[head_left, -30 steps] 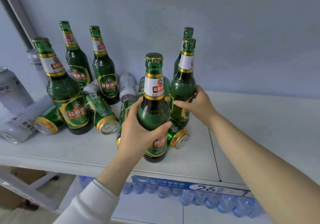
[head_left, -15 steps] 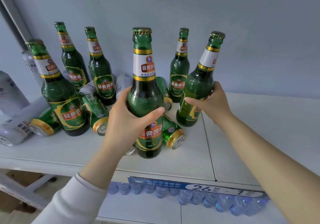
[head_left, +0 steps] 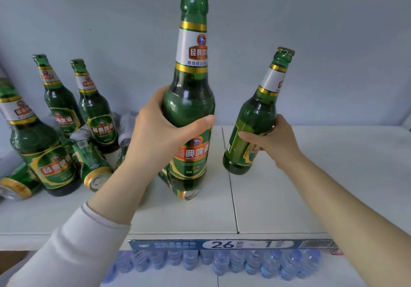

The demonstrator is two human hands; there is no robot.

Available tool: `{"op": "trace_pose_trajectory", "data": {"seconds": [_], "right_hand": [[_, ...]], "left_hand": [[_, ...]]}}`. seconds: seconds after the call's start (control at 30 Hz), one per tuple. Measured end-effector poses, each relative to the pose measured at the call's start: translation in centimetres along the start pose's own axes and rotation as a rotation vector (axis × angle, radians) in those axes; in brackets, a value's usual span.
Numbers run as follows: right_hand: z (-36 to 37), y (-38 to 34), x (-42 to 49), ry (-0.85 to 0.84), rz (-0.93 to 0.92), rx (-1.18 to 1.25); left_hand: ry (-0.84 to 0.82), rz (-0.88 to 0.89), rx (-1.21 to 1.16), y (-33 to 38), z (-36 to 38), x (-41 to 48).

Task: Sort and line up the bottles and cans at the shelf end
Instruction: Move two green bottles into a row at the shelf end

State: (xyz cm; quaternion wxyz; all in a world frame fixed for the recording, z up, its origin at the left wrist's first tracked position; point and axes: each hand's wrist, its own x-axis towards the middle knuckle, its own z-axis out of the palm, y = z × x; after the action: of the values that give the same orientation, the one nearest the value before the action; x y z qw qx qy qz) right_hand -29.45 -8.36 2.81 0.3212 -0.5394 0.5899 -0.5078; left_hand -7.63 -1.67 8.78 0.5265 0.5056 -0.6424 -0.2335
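My left hand (head_left: 162, 128) grips a tall green beer bottle (head_left: 191, 82) around its body and holds it upright, lifted above the white shelf (head_left: 289, 197). My right hand (head_left: 275, 141) holds a second green bottle (head_left: 255, 117), tilted to the right, its base just over the shelf right of the panel seam. On the left, three more green bottles stand upright (head_left: 42, 151) (head_left: 60, 102) (head_left: 96, 113). Green cans lie on their sides among them (head_left: 93, 166) (head_left: 15, 185), and another can (head_left: 184, 192) lies under the lifted bottle.
Silver cans (head_left: 127, 124) lie behind the standing bottles. The shelf's right half is bare white surface up to the grey back wall (head_left: 311, 42). A blue price strip (head_left: 222, 244) runs along the front edge, with water bottles (head_left: 222, 262) on the level below.
Both hands have lifted their bottles and carried them right. The left bottle rose higher and closer to the camera; the right bottle crossed the panel seam. The view shifted right.
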Motion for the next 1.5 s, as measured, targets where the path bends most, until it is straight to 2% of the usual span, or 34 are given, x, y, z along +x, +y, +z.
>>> {"op": "trace_pose_trajectory", "data": {"seconds": [0.2,0.4,0.57,0.73,1.13,1.5], "right_hand": [[-8.7,1.9,-0.6,0.037,0.013,0.059],[-22.0,5.2,-0.9,0.047,0.018,0.085],[-31.9,7.7,-0.8,0.081,0.027,0.027],[-38.5,10.6,-0.3,0.137,0.026,0.003],[-46.7,14.8,6.5,0.285,0.062,-0.052],[-48.8,19.4,15.4,0.349,0.1,-0.026]], "left_hand": [[-0.026,0.036,-0.07,5.0,8.2,0.0],[-0.041,0.038,-0.115,10.4,19.9,-1.5],[-0.075,0.03,-0.147,14.1,29.1,-2.3],[-0.143,0.032,-0.164,16.2,36.7,-1.9],[-0.278,0.021,-0.19,16.0,48.4,3.0],[-0.293,-0.067,-0.189,13.6,57.5,7.8]]}}
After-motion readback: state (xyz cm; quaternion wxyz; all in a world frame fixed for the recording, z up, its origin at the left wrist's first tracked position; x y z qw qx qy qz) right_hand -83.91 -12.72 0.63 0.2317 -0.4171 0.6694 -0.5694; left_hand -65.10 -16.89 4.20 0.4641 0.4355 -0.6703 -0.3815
